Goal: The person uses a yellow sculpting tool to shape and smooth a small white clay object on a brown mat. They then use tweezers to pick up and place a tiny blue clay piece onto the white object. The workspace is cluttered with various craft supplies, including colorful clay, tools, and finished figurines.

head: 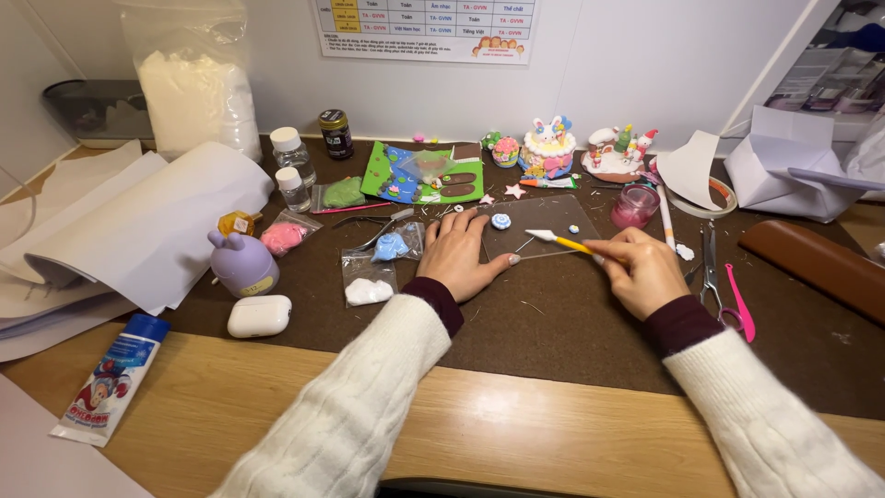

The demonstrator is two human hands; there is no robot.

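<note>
Right hand pinched around yellow-handled sculpting tool, white tip out left over clear plastic sheet. Left hand flat, fingers spread, pressing sheet's left edge, holding nothing. Small blue clay piece on sheet just beyond left fingertips, near tool tip.

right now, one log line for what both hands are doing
left hand: flat on clear sheet | right hand: holds yellow-handled tool, tip over sheet | small blue clay piece on sheet
</note>
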